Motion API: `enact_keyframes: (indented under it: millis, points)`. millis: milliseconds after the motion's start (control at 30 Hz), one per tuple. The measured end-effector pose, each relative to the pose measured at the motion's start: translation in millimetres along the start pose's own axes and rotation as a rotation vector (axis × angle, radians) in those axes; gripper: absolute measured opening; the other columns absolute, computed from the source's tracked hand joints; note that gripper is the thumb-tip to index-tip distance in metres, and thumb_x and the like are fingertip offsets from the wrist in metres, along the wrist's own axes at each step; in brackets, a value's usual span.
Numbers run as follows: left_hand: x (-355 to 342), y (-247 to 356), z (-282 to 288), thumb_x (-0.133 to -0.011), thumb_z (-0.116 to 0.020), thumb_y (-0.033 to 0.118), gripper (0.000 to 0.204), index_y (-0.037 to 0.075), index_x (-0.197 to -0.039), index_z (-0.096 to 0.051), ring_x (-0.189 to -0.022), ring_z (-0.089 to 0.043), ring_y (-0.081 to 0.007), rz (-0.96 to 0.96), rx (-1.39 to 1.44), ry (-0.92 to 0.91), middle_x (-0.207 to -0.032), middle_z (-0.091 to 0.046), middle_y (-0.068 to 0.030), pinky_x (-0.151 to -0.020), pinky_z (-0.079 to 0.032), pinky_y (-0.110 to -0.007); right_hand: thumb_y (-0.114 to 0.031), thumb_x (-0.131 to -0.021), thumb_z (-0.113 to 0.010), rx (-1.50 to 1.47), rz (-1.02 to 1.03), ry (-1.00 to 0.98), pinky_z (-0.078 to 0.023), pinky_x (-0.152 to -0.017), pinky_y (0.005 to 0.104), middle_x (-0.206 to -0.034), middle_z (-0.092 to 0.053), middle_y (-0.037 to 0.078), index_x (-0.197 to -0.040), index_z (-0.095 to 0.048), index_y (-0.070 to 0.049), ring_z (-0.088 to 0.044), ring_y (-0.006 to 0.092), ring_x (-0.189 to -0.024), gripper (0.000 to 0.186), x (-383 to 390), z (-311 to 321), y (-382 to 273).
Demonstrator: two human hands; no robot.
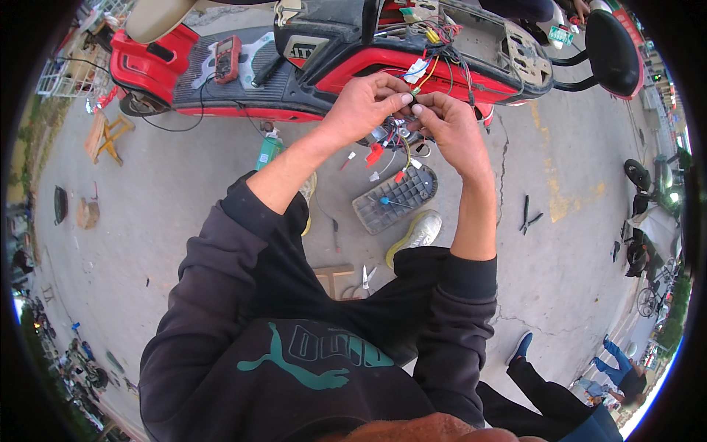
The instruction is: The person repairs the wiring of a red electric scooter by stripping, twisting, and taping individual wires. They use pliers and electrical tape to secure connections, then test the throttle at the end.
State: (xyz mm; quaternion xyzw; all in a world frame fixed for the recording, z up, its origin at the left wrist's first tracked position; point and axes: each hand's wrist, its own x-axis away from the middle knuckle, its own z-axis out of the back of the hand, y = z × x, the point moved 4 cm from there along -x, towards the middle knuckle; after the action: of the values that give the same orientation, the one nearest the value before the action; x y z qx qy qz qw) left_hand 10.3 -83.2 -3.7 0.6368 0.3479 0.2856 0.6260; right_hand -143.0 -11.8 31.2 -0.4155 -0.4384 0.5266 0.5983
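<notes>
Wires [445, 50], thin, plastic-coated and tangled in yellow, blue, red and black, spill from the open side of the scooter [471, 87] at the upper centre of the frame, and a few run down between the two hands. The left hand [366, 107] has its thumb and fingertips closed together on these strands; the right hand [451, 125], just beside it, is pinched on them too, though the exact piece between its fingertips is too small to tell. A boxy white connector [416, 71] sits just above the fingers, and glossy red connectors [374, 155] dangle below. Smooth red panels and scuffed dark plastic make up the scooter; its ridged footboard [185, 72], at upper left, bears a red-cased meter [228, 57]. Beneath the hands, near the centre, a grey cover [406, 193] with a rounded end shows its gridded ribs, a blue-handled screwdriver [385, 200] lying across them. Metal scissors [366, 278] lie with blades spread at lower centre, dark pliers [525, 218] gape at centre right, and a rough wooden stool [110, 140] stands at left, all on cracked grey concrete [567, 280].
</notes>
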Motion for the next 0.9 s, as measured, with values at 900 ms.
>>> enact_keyframes:
  millis: [900]
  points:
    - [8.3,2.8,-4.5,-0.097,-0.068,0.008,0.025,-0.001,-0.12,-0.073,-0.088,-0.068,-0.008,-0.087,-0.265,0.078,-0.101,-0.078,-0.0082,-0.081,-0.056,-0.028,-0.017,-0.101,-0.065,-0.265,-0.096,0.219,-0.05,-0.061,0.0224,-0.085,-0.072,0.004,-0.109,-0.072,0.004,-0.066,0.0095,-0.069,0.024,13.5,-15.8,-6.7]
